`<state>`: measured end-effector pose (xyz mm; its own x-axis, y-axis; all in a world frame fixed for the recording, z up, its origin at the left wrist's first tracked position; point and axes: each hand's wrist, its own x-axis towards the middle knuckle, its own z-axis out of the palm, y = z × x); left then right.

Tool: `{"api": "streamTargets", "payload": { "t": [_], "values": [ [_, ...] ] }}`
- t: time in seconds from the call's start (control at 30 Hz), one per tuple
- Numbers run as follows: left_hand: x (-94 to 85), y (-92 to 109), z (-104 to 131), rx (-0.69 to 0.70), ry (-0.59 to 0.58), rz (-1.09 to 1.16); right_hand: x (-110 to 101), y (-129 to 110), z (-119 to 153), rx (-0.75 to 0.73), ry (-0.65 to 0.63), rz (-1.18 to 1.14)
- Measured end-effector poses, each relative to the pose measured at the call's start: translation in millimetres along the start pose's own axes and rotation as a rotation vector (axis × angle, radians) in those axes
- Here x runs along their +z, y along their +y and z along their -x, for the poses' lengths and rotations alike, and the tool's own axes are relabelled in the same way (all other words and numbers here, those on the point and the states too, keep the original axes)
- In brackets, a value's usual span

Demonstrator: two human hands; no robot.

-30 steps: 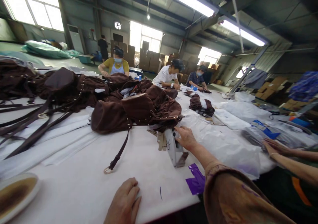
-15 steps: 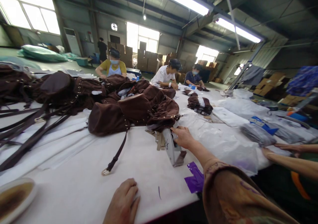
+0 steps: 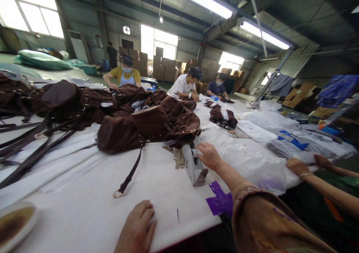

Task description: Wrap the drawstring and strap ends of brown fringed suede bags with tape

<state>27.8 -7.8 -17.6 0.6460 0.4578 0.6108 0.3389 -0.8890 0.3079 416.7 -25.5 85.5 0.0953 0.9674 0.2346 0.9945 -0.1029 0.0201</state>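
A grey tape dispenser [image 3: 191, 167] with a dark mark on its side stands on the white-covered table. My right hand [image 3: 209, 155] is at the dispenser's upper right side, its curled fingers gripping there; the fingertips are partly hidden. Near the front edge, my left hand [image 3: 138, 223] lies on the table cover with nothing in it, thumb a little apart from the fingers. Just behind the dispenser sits a brown fringed bag [image 3: 151, 124], its buckled strap [image 3: 130, 176] trailing toward me. Flat beige strips [image 3: 178, 157] lie beside the dispenser's left side.
More brown bags [image 3: 61, 96] are piled at left. A shallow dish [image 3: 18, 221] stands at lower left. Purple tape [image 3: 220, 200] sticks to the table edge. Clear plastic [image 3: 246, 152] covers the right side, where a co-worker's hands [image 3: 298, 167] are. Several people sit across the table.
My right hand's fingers have shifted slightly back from the dispenser's top and curl more. The co-worker's hands at right have lifted onto the plastic. My left hand stays put.
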Motion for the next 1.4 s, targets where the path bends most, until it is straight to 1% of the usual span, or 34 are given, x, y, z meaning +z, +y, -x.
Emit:
{"api": "streamTargets", "payload": {
  "t": [0.3,0.57,0.73,0.87,1.03,1.3,1.4],
  "values": [
    [0.0,-0.9,2.0,-0.021,-0.024,0.039,-2.7,4.2,-6.9,-0.109,-0.030,0.075],
    [0.8,-0.8,-0.4,-0.009,-0.022,0.030,-7.6,-3.5,-7.6,-0.221,-0.021,0.185],
    [0.3,-1.2,0.6,-0.015,-0.025,0.034,-3.6,-3.8,-11.5,-0.230,0.011,0.212],
    [-1.0,-0.2,-1.0,-0.021,-0.025,0.039,0.7,-1.0,-10.5,-0.184,0.047,0.198],
    [-1.4,0.8,-2.1,-0.026,-0.015,0.045,-1.7,-1.4,7.1,-0.185,0.038,0.152],
    [1.4,0.5,-1.4,-0.038,-0.043,0.062,-31.2,-15.5,49.4,-0.167,0.060,0.114],
    [0.6,1.0,-1.9,-0.043,-0.043,0.066,-36.2,-24.2,69.6,-0.161,0.082,0.105]
  ]
}}
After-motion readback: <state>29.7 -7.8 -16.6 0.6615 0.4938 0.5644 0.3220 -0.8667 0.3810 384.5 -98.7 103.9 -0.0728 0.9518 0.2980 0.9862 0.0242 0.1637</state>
